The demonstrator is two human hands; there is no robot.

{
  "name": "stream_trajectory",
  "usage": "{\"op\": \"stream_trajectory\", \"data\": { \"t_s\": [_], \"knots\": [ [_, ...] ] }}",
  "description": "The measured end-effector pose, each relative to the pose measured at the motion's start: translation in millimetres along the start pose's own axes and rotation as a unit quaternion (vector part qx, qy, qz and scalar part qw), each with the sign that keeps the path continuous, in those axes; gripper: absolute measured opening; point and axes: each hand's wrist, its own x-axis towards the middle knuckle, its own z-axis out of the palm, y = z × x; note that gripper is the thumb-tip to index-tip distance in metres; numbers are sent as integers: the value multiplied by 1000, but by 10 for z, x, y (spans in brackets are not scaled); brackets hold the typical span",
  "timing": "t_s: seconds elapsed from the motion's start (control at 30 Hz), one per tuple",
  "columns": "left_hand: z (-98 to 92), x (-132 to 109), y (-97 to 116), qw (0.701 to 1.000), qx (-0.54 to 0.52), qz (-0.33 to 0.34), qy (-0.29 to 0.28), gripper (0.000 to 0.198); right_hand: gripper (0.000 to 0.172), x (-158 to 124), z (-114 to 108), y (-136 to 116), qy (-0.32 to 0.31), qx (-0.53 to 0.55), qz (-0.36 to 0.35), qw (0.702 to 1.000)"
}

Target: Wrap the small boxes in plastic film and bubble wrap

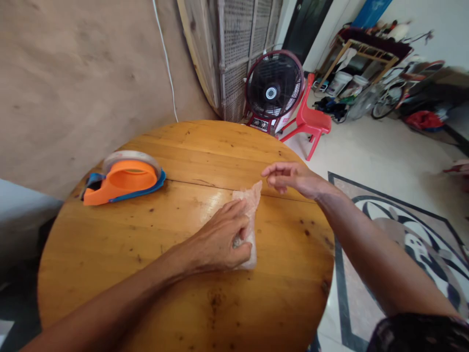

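Note:
A bundle in pale pinkish bubble wrap (pixel 250 230) lies on the round wooden table (pixel 205 151), its far end crumpled and folded up into a point. My left hand (pixel 229 233) rests over the bundle with bent fingers, holding it against the tabletop and hiding much of its left side. What is inside the wrap cannot be made out. Just past the bundle's far right corner, my right hand (pixel 291 177) hovers above the table with loosely curled fingers apart and nothing visible in them.
An orange and blue tape dispenser (pixel 120 183) with a tape roll stands at the table's left. Beyond the far edge are a dark red fan (pixel 273 90) and a small red chair (pixel 311 120). A panda-patterned mat (pixel 403 244) covers the floor at right.

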Motion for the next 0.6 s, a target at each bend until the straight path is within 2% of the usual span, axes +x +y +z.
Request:
{"op": "stream_trajectory", "data": {
  "t_s": [0.07,0.13,0.2,0.33,0.47,0.6],
  "knots": [
    [1,-1,-5,1000,2,2,-3,11,50,-108,-18,6,-60,-9,-6,998],
    [2,-4,-10,1000,3,4,0,12,58,-117,8,-4,-111,-31,-23,993],
    [2,-6,-11,1000,-1,6,5,12,52,-45,56,-35,-149,-66,-45,986],
    [-1,2,-5,1000,-16,10,4,10,26,169,139,-137,-206,-139,-72,966],
    [4,13,-7,1000,-19,11,2,12,22,329,189,-217,-291,-203,-62,933],
    [13,9,-4,1000,-20,-5,-1,14,21,437,235,-243,-283,-276,-33,918]
  ]
}}
